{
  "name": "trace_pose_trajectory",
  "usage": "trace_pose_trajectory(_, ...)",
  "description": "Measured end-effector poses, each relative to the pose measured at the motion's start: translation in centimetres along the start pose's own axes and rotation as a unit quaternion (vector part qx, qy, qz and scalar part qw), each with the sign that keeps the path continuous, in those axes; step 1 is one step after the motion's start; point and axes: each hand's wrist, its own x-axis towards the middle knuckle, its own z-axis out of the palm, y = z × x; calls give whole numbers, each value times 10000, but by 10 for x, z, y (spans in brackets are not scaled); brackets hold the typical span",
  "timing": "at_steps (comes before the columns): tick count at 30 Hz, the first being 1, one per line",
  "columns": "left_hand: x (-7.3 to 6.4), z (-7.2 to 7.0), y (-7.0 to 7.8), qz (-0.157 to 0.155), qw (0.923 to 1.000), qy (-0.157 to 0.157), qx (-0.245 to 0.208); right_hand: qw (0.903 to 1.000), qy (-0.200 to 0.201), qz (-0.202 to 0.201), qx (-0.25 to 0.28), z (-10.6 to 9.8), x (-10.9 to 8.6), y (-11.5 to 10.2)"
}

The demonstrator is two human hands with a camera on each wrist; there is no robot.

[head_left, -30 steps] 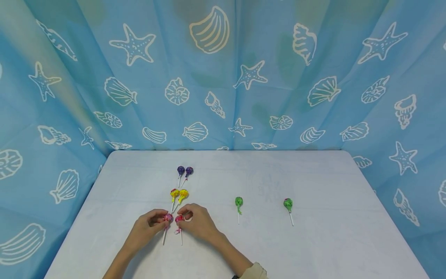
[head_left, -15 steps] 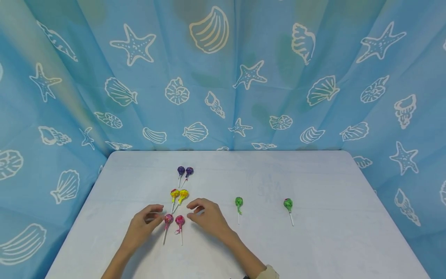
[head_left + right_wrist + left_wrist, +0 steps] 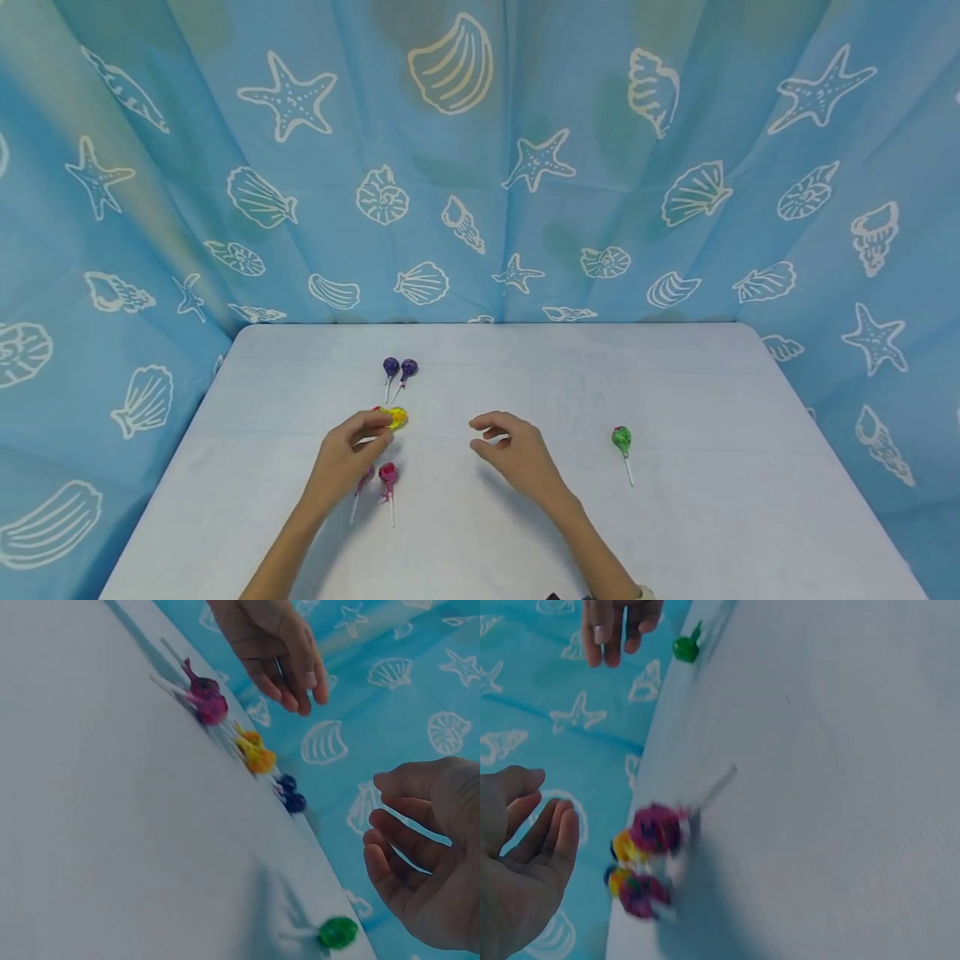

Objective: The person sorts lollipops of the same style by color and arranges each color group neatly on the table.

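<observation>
My left hand hovers over the yellow and pink lollipops with fingers loosely curved and nothing held. It partly covers the yellow lollipops and one pink lollipop in the head view. Another pink lollipop lies just right of it, stick toward me. My right hand is raised over the middle of the table, thumb and fingers apart, holding nothing. Beneath it lies a green lollipop, seen in the right wrist view and hidden by the hand in the head view.
Two purple lollipops lie behind the yellow ones. A second green lollipop rests farther right on the white table. A blue curtain with white shell prints hangs around the table's back and sides.
Both hands have let go of the two pink lollipops and moved right. My left hand is now over the yellow lollipops; my right hand covers the nearer green one.
</observation>
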Motion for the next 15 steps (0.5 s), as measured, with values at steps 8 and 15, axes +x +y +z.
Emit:
trace_pose_trajectory(8,18,35,26,333,9953,-657,-625,9979,494,43,-410,-46,-13,20)
trace_pose_trajectory(15,29,71,29,694,9906,-1011,-604,9936,831,217,-736,-85,-25,35)
